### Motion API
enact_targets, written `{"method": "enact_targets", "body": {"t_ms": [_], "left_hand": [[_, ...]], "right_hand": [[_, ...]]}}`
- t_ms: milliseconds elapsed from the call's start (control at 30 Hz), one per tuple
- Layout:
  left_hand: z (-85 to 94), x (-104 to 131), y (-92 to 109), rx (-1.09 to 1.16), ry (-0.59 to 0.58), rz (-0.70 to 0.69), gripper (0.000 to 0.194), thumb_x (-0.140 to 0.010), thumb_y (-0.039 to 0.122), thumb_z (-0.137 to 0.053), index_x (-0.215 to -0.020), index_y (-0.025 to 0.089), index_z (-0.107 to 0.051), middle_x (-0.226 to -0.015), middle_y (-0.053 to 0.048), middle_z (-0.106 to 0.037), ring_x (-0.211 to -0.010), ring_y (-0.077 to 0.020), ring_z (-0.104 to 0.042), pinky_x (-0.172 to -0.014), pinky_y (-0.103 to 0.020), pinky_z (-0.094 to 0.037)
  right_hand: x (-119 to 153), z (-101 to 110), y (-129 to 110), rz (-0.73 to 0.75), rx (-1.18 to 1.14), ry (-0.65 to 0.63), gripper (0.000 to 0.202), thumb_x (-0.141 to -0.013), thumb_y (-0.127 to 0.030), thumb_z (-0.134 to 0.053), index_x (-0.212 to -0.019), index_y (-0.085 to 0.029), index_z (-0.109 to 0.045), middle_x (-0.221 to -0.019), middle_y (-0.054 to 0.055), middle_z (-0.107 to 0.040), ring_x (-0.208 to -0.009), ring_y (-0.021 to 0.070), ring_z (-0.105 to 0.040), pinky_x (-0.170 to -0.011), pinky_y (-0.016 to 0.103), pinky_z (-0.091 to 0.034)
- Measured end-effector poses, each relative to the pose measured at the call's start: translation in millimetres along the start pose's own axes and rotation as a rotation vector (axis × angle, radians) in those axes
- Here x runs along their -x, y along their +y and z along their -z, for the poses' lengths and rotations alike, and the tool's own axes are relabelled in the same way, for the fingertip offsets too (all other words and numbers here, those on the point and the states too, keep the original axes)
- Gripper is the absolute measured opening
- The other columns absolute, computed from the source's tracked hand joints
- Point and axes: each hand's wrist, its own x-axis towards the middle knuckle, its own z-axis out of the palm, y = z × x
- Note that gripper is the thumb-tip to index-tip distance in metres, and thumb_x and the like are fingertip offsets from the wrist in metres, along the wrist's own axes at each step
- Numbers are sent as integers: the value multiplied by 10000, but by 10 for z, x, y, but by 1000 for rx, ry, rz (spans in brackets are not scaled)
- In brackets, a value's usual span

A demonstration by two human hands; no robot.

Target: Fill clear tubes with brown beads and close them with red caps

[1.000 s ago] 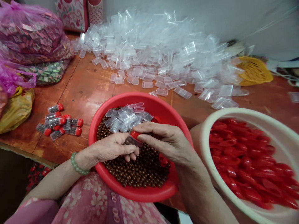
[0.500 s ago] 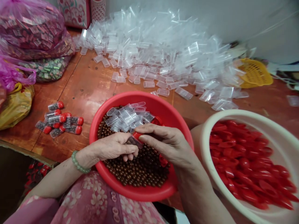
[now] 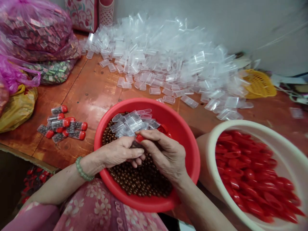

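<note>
Over a red basin (image 3: pixel 147 204), both hands meet on one small clear plastic tube with a red cap (image 3: pixel 139 138). My left hand (image 3: pixel 124 152) is closed round the tube's body, which looks dark inside and is mostly covered by the fingers. The thumb and fingers of my right hand (image 3: pixel 166 154) pinch the red cap end. Below them, brown round beads (image 3: pixel 141 184) fill the lower part of the basin. Clear empty tubes (image 3: pixel 131 123) lie on the beads at the back, with a few red caps (image 3: pixel 165 128) to their right.
A white basin (image 3: pixel 211 160) of red caps (image 3: pixel 250 173) stands at right. Filled, capped tubes (image 3: pixel 60 123) lie on the wooden table (image 3: pixel 81 93) at left. Behind are a heap of clear tubes (image 3: pixel 168 54), a yellow basket (image 3: pixel 260 84) and pink plastic bags (image 3: pixel 38 32).
My right hand has turned and its fingers have curled in closer over the capped end. The left hand keeps its hold on the tube. The whole view has shifted slightly.
</note>
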Motion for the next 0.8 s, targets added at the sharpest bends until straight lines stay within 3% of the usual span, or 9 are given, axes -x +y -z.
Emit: {"method": "enact_targets", "body": {"t_ms": [67,167,233,333,433,700,800], "left_hand": [[6,5,2,102,-28,-25,425,-678,479,-794,-770,114,-597,-702,3,-560,-605,-69,-528,-597,-208,-434],[7,12,7,200,-47,-34,368,-705,429,-788,-760,100,-633,-739,-32,-596,-670,-92,-562,-649,-210,-438],[2,12,9,246,-44,-35,354,-709,419,-783,-763,98,-646,-758,-51,-618,-704,-116,-589,-681,-224,-450],[-4,6,7,266,-29,-58,345,-707,411,-784,-726,95,-647,-738,-48,-611,-701,-115,-581,-695,-221,-448],[-3,0,3,244,-28,-66,348,-708,412,-786,-711,93,-649,-729,-42,-598,-696,-108,-559,-700,-216,-438],[20,9,-7,218,-82,-66,375,-690,451,-793,-699,100,-659,-713,-37,-601,-690,-110,-557,-695,-229,-433],[24,-20,-13,237,-48,-54,420,-729,526,-737,-700,114,-660,-682,-40,-616,-677,-126,-575,-698,-249,-455]], "right_hand": [[-8,-3,4,99,90,-46,375,-846,-374,-664,-1194,-245,-614,-1062,95,-716,-941,244,-684,-832,408,-562],[-11,-24,13,246,220,-98,844,-663,-602,-756,-1363,-227,-470,-1189,152,-650,-1076,328,-626,-894,491,-531],[-11,-60,17,295,312,-97,957,-639,-624,-760,-1420,-213,-389,-1217,171,-620,-1102,348,-604,-895,512,-524],[-17,-122,10,329,416,-45,832,-734,-437,-742,-1428,-198,-351,-1172,171,-620,-1059,327,-620,-856,484,-540],[-29,-152,-8,363,457,-5,725,-735,-288,-689,-1383,-183,-382,-1083,153,-640,-964,295,-649,-808,442,-559],[-71,-125,-54,435,538,8,643,-720,-320,-669,-1306,-196,-436,-957,119,-668,-830,273,-665,-746,424,-565],[-75,-120,-31,467,558,9,674,-734,-347,-694,-1332,-187,-427,-1000,136,-672,-866,282,-665,-774,434,-562]]}}
